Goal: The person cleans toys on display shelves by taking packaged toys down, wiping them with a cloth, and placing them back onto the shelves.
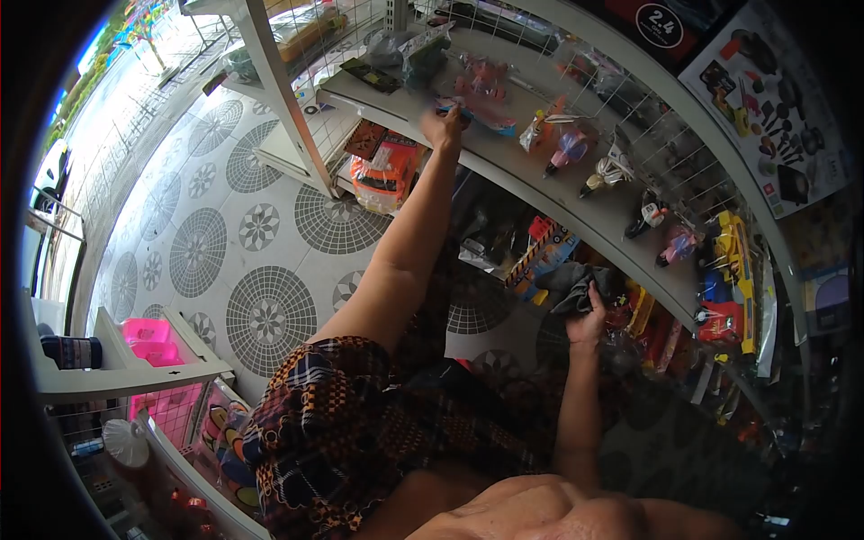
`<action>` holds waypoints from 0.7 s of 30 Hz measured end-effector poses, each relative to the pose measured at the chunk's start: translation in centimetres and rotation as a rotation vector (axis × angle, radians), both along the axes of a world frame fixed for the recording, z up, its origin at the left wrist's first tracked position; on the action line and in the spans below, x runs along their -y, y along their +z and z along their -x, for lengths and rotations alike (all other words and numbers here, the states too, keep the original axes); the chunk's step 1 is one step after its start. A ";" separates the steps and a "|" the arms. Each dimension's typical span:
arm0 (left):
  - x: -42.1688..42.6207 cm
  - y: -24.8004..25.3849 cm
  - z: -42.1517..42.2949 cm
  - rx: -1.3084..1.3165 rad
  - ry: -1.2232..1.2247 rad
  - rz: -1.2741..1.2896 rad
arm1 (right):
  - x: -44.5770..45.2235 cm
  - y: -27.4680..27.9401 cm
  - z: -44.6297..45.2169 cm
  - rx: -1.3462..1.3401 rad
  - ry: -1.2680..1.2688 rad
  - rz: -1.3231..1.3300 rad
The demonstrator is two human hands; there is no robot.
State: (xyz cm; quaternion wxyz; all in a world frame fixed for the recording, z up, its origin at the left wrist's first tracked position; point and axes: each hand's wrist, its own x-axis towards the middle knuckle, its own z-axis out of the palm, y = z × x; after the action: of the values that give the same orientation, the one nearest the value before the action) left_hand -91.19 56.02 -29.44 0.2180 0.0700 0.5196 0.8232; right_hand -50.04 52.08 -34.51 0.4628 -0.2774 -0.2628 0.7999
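Observation:
My left hand [443,128] reaches to the grey shelf [396,112]. Its fingers are closed on the blue edge of a clear plastic packet, and pinkish-red toys [483,79] lie just beyond it. Lower on the right, my right hand [587,322] grips a bunched dark grey cloth [572,286], held in front of the shelf edge. Along the shelf to the right stand several small wrapped figures, among them a pink and blue one [571,148], a cream one [608,171] and a black and white one [646,216].
Below the shelf are a boxed orange toy car [382,175] and several packaged toys. A yellow toy [733,270] stands at the shelf's right end. Wire mesh backs the shelf. Behind on the left, another rack [135,382] holds pink baskets [151,342]. The floor [270,234] is patterned tile.

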 end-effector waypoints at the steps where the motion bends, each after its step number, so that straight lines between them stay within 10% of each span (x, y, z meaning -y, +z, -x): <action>1: -0.3 -0.7 0.7 -0.079 0.086 0.076 | 0.0 -0.1 0.0 0.002 0.021 0.014; 15: 10.1 -0.5 2.9 0.070 0.148 0.042 | 1.5 7.2 8.5 0.127 0.184 -0.268; 21: 9.6 -0.7 2.6 0.160 0.074 0.020 | 0.9 13.5 18.3 0.475 0.135 -0.910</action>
State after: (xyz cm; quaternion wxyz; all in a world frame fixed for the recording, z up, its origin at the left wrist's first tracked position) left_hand -93.78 46.45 -30.14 0.2291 -0.0174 0.5109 0.8284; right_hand -68.38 51.17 -20.97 0.4115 -0.2045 -0.6993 0.5476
